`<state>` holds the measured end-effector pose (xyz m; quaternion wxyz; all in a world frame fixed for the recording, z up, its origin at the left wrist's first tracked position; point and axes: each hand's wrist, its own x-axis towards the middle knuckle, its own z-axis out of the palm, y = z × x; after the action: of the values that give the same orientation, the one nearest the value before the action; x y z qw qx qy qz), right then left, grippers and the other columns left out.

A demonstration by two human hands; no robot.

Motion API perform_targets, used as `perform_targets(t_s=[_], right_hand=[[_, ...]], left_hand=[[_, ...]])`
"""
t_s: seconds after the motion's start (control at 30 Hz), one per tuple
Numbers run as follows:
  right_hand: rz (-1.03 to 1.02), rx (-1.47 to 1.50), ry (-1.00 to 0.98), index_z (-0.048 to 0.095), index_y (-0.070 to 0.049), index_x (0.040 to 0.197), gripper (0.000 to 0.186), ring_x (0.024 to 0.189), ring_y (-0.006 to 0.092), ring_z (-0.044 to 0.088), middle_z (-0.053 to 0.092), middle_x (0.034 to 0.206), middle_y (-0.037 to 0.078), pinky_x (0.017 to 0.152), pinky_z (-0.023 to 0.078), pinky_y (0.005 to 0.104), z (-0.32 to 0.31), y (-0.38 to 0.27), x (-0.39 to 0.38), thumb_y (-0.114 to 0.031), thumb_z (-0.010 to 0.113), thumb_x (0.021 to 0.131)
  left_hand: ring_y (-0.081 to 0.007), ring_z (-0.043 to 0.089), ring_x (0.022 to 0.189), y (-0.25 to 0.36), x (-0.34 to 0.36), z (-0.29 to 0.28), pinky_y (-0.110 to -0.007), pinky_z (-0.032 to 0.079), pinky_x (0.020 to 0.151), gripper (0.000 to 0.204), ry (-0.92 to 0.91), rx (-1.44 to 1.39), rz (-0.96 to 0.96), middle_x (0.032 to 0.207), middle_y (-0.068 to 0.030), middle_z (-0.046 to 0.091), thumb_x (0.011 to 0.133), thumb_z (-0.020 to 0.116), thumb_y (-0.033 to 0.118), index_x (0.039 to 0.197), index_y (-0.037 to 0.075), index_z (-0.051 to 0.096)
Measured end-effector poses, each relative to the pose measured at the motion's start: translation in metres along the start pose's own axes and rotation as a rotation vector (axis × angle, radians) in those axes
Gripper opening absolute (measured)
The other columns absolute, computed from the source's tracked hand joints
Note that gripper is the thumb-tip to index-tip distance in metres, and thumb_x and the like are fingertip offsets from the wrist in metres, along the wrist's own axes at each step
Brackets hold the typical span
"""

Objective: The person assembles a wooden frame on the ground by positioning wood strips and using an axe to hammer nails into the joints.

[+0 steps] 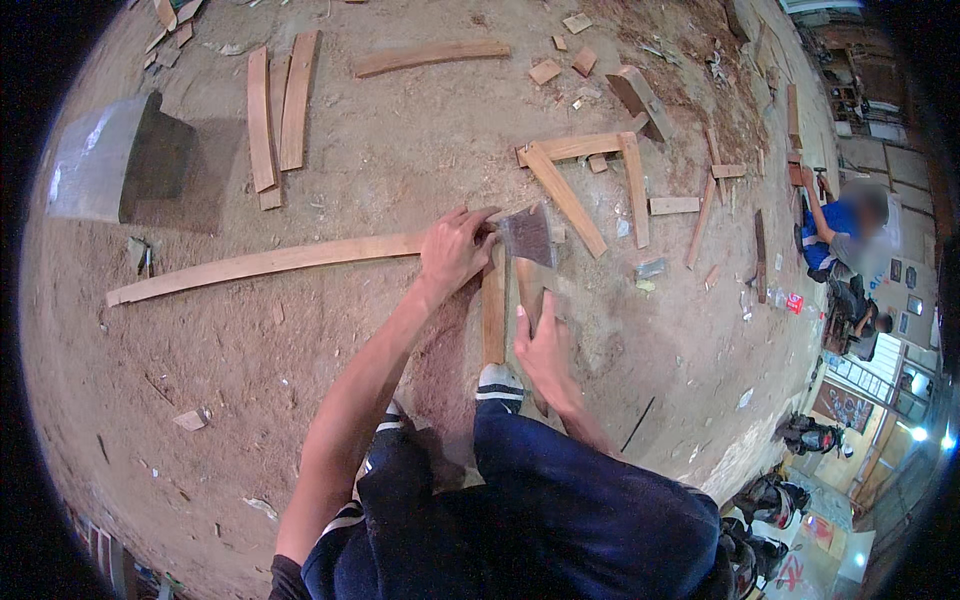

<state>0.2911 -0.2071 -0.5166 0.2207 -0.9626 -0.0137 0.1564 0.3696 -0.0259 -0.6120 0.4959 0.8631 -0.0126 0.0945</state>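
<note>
My left hand [455,250] is closed at the right end of a long pale wooden board [250,266], where it meets the top of a shorter upright-running board [493,315]; whatever its fingertips pinch is too small to make out. Just right of those fingertips is the steel head of an axe [530,237]. My right hand [543,345] grips its wooden handle. The lower end of the shorter board touches my sock-covered foot [498,385] on the dirt floor.
Loose boards [293,100], a joined wooden frame [568,142] and offcuts lie ahead. A metal block [95,160] sits at left. At far right are co-workers [840,235], one in blue, and parked motorbikes [810,435].
</note>
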Motion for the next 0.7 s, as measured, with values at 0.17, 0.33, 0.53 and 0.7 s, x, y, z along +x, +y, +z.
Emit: perform_targets(t_s=[0.17,0.33,0.53,0.7], right_hand=[[-0.007,0.013,0.096,0.041,0.004,0.133,0.046,0.079,0.0575,0.063,0.063,0.083,0.040,0.065,0.050,0.0616,-0.001,0.005,-0.005,-0.022,0.057,0.099],[0.025,0.020,-0.035,0.041,0.002,0.131,0.044,0.078,0.0578,0.063,0.063,0.083,0.040,0.065,0.050,0.0611,-0.002,-0.007,0.000,-0.022,0.057,0.098],[0.038,0.029,0.068,0.041,0.008,0.136,0.055,0.086,0.0571,0.064,0.064,0.091,0.040,0.072,0.051,0.0571,0.001,0.001,-0.007,-0.029,0.059,0.099],[-0.014,0.018,0.141,0.041,0.007,0.135,0.052,0.086,0.0563,0.065,0.064,0.088,0.038,0.070,0.050,0.0570,0.001,0.004,-0.003,-0.026,0.059,0.099]], left_hand=[[-0.0286,0.067,0.090,0.005,0.001,0.001,-0.041,0.055,0.080,0.039,-0.008,0.038,0.001,0.088,-0.0095,0.072,0.081,0.073,0.017,0.119,0.008,0.068],[-0.0289,0.067,0.089,-0.003,-0.002,0.001,-0.040,0.056,0.079,0.040,0.029,0.039,0.017,0.088,-0.0093,0.072,0.080,0.074,0.017,0.119,0.009,0.067],[-0.0303,0.067,0.088,-0.005,-0.003,0.005,-0.041,0.056,0.077,0.042,0.035,0.048,0.038,0.086,-0.0108,0.070,0.079,0.075,0.016,0.119,0.007,0.066],[-0.0335,0.067,0.087,-0.003,-0.002,0.004,-0.043,0.056,0.075,0.046,-0.001,0.019,-0.006,0.093,-0.0148,0.068,0.081,0.074,0.017,0.126,0.014,0.064]])
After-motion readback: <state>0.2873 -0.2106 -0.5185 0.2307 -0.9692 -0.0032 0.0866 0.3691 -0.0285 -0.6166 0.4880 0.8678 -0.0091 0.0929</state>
